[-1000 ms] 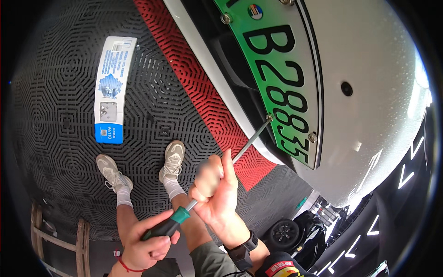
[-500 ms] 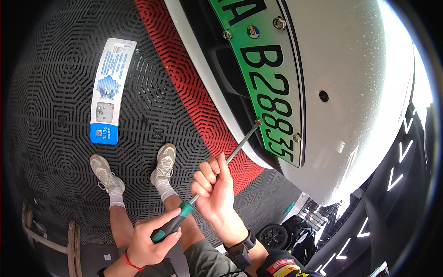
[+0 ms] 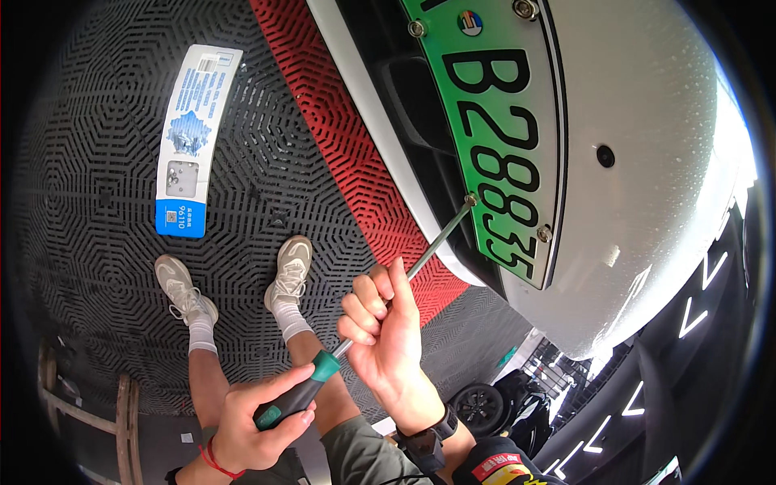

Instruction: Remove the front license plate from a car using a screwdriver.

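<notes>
A long screwdriver [image 3: 443, 234] slants up from my hands to a screw [image 3: 471, 199] on the lower edge of a green license plate [image 3: 488, 153]. Its tip meets that screw. My left hand [image 3: 263, 416] is closed round the black and green handle [image 3: 291, 396]. Farther up, the curled fingers of my right hand [image 3: 384, 335] close round the shaft, partly hiding it. More screws hold the plate: one [image 3: 543, 234] near its right end, another [image 3: 416, 29] at its lower edge, and one [image 3: 525, 9] at its upper edge.
The plate is on a white car [image 3: 638, 202], wet with droplets. A white and blue cardboard package [image 3: 190, 145] with a clear window lies on black floor grating left of the red strip [image 3: 356, 186]. My shoes [image 3: 288, 271] stand below it. A wooden frame [image 3: 81, 416] is at lower left.
The view has shifted, so the plate and car sit farther right and the package higher. Both hands keep their hold, and the screwdriver tip stays at the same screw.
</notes>
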### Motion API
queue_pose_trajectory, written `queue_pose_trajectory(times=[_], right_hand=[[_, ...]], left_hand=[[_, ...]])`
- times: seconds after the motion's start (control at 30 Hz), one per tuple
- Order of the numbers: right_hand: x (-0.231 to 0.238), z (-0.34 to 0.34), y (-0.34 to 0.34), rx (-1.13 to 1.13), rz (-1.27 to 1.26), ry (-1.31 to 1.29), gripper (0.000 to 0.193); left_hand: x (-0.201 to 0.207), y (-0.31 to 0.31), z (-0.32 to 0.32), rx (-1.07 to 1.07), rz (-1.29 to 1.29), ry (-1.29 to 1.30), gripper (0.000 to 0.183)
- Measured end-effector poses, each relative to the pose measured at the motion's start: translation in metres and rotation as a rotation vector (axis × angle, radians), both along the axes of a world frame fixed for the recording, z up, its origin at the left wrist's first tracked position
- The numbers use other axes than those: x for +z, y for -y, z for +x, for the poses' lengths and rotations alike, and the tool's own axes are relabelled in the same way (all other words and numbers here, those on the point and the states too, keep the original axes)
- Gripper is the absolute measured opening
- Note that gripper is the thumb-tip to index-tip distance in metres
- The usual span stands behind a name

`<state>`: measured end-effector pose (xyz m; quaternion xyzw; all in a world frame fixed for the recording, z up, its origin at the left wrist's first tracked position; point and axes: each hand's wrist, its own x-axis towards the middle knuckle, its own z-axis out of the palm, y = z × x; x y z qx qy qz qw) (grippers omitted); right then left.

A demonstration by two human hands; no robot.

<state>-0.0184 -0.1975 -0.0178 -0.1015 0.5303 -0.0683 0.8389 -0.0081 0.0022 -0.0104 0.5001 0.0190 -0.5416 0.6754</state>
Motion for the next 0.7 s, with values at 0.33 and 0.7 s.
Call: queue_pose_trajectory(times=[0.33,0.7], right_hand=[[-0.001,0.004,-0.001,-0.009,0.021,0.008,0.038],[-0.003,0.012,-0.005,-0.05,0.006,-0.014,0.037]], left_hand=[[0.001,0.0,0.007,0.003,0.01,-0.078,0.05],[-0.006,0.005,0.018,-0.065,0.079,0.461,0.049]])
